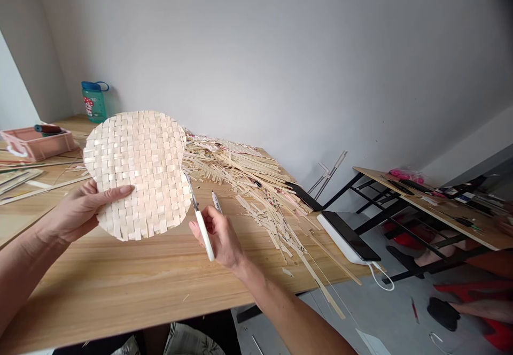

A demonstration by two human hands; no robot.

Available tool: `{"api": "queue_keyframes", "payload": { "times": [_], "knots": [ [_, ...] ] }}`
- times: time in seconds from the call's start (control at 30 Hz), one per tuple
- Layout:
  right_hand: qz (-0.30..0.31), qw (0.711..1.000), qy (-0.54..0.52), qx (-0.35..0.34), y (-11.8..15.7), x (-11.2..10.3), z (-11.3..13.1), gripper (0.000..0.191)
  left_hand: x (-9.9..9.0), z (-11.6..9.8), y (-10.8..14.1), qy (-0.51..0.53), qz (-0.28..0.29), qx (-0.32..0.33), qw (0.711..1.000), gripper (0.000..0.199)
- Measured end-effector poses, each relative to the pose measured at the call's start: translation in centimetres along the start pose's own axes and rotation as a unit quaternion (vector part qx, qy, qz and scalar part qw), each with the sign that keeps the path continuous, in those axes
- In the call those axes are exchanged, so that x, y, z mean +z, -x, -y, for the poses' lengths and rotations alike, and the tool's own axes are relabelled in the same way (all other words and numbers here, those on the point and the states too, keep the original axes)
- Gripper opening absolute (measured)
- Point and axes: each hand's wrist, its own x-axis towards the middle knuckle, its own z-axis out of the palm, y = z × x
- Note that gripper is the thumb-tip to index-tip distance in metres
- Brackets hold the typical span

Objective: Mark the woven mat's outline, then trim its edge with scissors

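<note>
Head view. The left hand (76, 213) is raised above the table, with the forearm entering from the lower left of the frame. It grips a rounded woven strip mat (138, 176) at its lower left edge, with the thumb (114, 193) laid flat across the front face and the fingers behind the mat, out of sight. The mat is held up and tilted, clear of the tabletop, with its face turned toward the camera.

The right hand (218, 237) is closed and sits just beside the mat's lower right edge, with the wrist turned and the forearm rising from the bottom of the frame. Its fingers (208, 226) wrap a pair of white-handled scissors (203, 232), with the blades closed and pointing up at the mat's edge; contact at that edge cannot be confirmed. A white marker pen (217, 201) projects from the same hand, tip upward.

Beneath and beyond the hands is a wooden table (120, 291). A heap of loose pale strips (248, 184) lies on it. Farther back stand a green water bottle with a blue lid (95, 102) and a pink plastic crate (38, 144).
</note>
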Motion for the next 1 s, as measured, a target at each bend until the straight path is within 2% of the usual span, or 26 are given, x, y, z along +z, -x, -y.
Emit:
{"api": "queue_keyframes", "payload": {
  "times": [0.63,1.0],
  "knots": [
    [-0.014,0.998,0.057,-0.023,0.07,-0.40,0.01,0.033,-0.04,-0.07,-0.14,-0.013,-0.006,-0.008,1.000,0.051],
    [-0.008,0.999,0.036,-0.029,0.08,-0.28,-0.66,0.033,0.05,-0.21,-0.14,-0.015,0.005,-0.014,1.000,0.048]
  ]
}}
